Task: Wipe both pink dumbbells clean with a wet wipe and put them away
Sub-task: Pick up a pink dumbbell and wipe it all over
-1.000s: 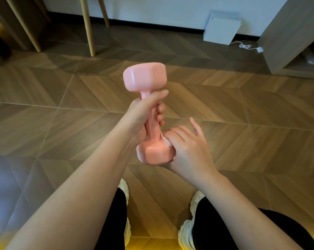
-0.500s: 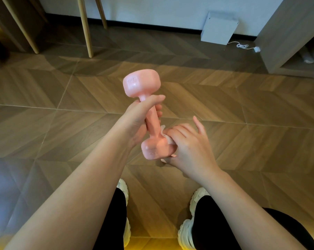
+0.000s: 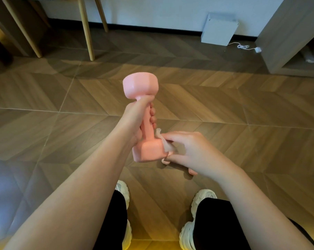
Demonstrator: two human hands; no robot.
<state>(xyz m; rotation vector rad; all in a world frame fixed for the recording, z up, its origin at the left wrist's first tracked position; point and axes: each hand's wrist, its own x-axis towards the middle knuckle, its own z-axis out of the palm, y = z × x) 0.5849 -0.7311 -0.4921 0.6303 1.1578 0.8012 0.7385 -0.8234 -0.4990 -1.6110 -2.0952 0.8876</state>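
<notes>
**A:** What has hold of the pink dumbbell (image 3: 141, 86)?

**B:** The left hand (image 3: 134, 120). Its fingers and thumb are wrapped tight round the handle, just under the upper head. The dumbbell stands nearly upright in the air, above the wood floor (image 3: 242, 109).

**A:** And the other hand?

**B:** The right hand (image 3: 194, 150) is at the dumbbell's lower head, on its right side. It pinches a wet wipe (image 3: 167, 147) between thumb and fingers, and the wipe lies against the side of that head.

**A:** Anything else around it?

**B:** Just below and right of the dumbbell, pink parts of a second dumbbell (image 3: 192, 171) show from behind the right hand, down on the floor. Nearer than the dumbbell are two white shoes (image 3: 197, 210). Beyond it, by the wall, wooden chair legs (image 3: 86, 29) stand to the left and a white box (image 3: 219, 29) to the right.
</notes>
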